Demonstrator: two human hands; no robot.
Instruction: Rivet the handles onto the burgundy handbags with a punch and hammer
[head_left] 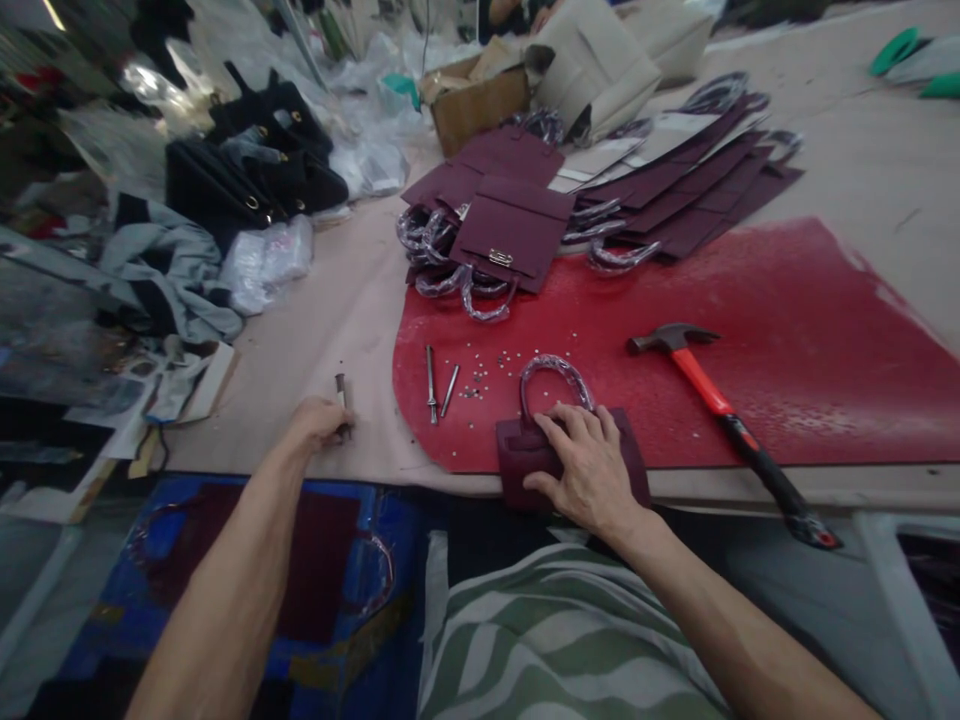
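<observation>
At the table's front edge, my right hand point(589, 465) lies with fingers spread on a maroon bag panel point(517, 462). A plastic-wrapped handle point(555, 365) loops up from the panel, whose lower edge overhangs the table. Off to the left, my left hand point(322, 420) is closed round a small metal tool point(341, 388) standing upright; its exact kind is unclear. Between the hands, two metal rods point(430, 385) lie on a red mat point(750, 330), beside several tiny metal pieces point(484, 375). A claw hammer point(712, 390) rests right of my right hand.
Maroon bag panels point(514, 225) with wrapped handles are piled at the mat's back, near a cardboard box point(476, 105). Black bags point(247, 165) and clear plastic sit back left. Below the table, a blue surface point(225, 660) carries another maroon piece point(322, 560).
</observation>
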